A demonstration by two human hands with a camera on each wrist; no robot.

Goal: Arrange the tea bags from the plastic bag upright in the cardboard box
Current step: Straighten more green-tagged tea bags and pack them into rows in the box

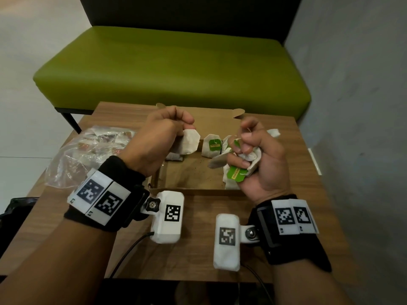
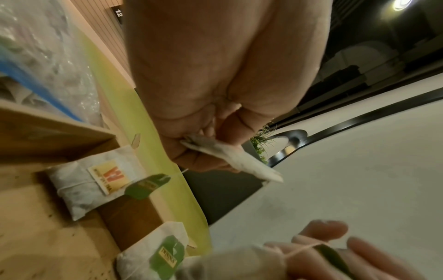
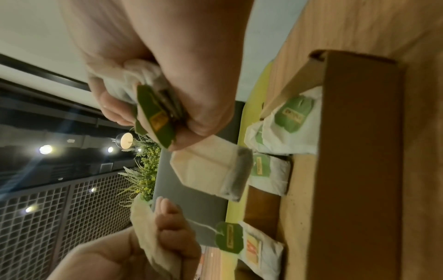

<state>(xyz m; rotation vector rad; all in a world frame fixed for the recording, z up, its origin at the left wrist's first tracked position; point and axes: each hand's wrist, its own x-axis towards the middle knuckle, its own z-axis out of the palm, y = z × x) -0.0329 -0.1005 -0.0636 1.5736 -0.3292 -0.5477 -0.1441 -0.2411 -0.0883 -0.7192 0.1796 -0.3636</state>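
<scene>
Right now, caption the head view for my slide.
Left hand pinches one tea bag, right hand clutches several, above the cardboard box.

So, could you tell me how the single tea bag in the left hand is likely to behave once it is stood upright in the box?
The tea bag hangs limp from the left hand, so it is probably floppy and light. Unsupported, it may slump; the upright bag in the cardboard box stands at the far wall.

Cardboard box (image 1: 196, 175): open, shallow; I count few tea bags (image 1: 211, 146) upright at its far wall. Plastic bag (image 1: 72, 157): crumpled, left.
</scene>
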